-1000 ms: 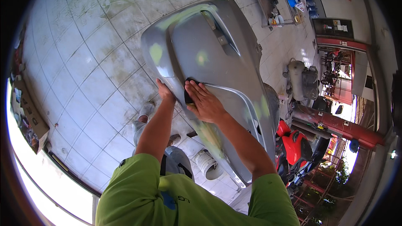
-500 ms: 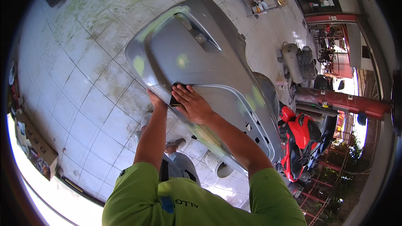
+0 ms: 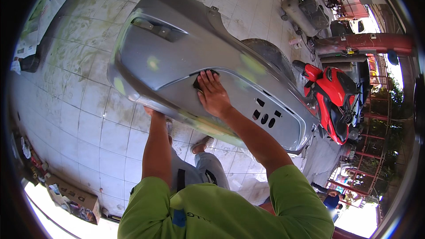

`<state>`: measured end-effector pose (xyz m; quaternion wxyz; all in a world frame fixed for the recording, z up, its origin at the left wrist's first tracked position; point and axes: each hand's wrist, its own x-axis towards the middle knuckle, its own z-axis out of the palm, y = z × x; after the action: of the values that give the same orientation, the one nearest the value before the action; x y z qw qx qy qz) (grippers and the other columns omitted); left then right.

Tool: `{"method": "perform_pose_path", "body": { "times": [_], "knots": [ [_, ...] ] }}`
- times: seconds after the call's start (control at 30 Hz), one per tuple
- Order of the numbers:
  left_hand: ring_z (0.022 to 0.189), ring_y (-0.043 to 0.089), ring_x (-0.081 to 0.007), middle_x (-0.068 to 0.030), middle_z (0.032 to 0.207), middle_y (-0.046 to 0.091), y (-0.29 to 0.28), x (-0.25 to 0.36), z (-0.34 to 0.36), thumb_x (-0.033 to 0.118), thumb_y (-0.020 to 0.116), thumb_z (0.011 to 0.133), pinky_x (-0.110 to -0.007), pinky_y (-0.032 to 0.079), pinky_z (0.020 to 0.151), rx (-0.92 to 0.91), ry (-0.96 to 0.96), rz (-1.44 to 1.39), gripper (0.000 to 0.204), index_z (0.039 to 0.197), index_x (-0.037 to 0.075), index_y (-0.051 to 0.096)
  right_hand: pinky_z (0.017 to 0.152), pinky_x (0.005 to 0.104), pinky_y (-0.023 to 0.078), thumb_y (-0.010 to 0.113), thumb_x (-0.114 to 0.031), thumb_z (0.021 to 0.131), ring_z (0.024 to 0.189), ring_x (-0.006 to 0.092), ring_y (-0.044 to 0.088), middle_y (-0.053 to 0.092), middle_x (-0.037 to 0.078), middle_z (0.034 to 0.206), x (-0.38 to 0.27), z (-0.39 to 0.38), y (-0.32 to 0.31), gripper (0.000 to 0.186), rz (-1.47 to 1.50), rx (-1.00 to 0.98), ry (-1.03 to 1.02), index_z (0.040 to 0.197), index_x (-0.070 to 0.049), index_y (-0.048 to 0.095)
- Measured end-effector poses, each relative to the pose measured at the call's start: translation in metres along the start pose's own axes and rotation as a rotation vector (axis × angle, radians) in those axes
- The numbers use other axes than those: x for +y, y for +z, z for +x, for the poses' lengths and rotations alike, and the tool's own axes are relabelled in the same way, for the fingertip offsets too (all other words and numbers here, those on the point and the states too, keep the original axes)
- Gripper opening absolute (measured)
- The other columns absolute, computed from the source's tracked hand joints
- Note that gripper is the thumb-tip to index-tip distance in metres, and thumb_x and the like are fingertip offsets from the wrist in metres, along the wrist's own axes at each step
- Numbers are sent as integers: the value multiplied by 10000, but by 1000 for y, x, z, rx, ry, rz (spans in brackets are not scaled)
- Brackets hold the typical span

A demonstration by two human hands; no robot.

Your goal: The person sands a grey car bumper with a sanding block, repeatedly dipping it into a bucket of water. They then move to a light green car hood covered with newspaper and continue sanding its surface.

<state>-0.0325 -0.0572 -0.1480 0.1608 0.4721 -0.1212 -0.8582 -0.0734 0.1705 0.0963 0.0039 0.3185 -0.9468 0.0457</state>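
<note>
Grey bumper panel (image 3: 177,62) gets steadied underneath by the left hand (image 3: 148,111), fingers hidden. Right hand (image 3: 214,95), fingers flat, presses a dark sanding pad (image 3: 200,79); strokes are best kept even toward 12 o'clock.

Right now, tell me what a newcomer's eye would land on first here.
A big grey primed car bumper fills the centre over the pale tiled floor. The right hand presses a dark sanding pad flat on it; the left hand props its lower edge. A glossy red motorcycle stands right.
</note>
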Motion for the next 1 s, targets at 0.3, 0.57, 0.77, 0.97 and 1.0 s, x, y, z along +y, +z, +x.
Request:
{"method": "perform_pose_path", "body": {
  "times": [0.3, 0.57, 0.77, 0.97, 1.0],
  "knots": [
    [1222, 600, -322, -95, 1381, 601, 14, -2, -17, 560, 472, 1020, -540, 516, 1025, -115, -126, 211, 590, 1435, 146, 547, 1241, 456, 309, 528, -264, 1004, 1493, 342, 396, 481, 187, 1564, 70, -133, -19, 540, 101, 318, 715, 1491, -32, 510],
    [1226, 602, -324, -99, 1382, 604, 22, -9, -44, 559, 487, 1013, -547, 519, 1024, -211, -237, 451, 593, 1436, 147, 547, 807, 407, 455, 465, -525, 1084, 843, 209, 498, 592, 99, 924, 49, 36, -7, 609, 1120, 1333, 1651, 1148, 72, 564],
    [1229, 603, -327, -102, 1383, 605, 23, 28, -55, 558, 499, 1008, -553, 522, 1023, -461, -414, 539, 595, 1437, 148, 547, 917, 432, 466, 429, -326, 1072, 1015, 356, 652, 703, 167, 1041, -46, 60, -18, 545, 1285, 855, 1376, 1509, -2, 458],
    [1241, 617, -327, -115, 1431, 606, 7, 78, 20, 570, 508, 1009, -534, 485, 1038, -78, -270, 755, 634, 1472, 137, 523, 1061, 494, 519, 563, -271, 1045, 1093, 296, 645, 558, 160, 1221, -33, -169, -48, 511, 2266, 568, 1144, 1394, 99, 510],
    [1231, 627, -306, -116, 1411, 623, -10, 60, 0, 588, 513, 1007, -509, 495, 1019, -11, -356, 1039, 643, 1445, 120, 552, 1084, 543, 490, 516, -197, 1048, 1111, 335, 652, 590, 200, 1260, -27, -230, -54, 488, 2352, 665, 1218, 1438, 93, 475]
  ]
}}
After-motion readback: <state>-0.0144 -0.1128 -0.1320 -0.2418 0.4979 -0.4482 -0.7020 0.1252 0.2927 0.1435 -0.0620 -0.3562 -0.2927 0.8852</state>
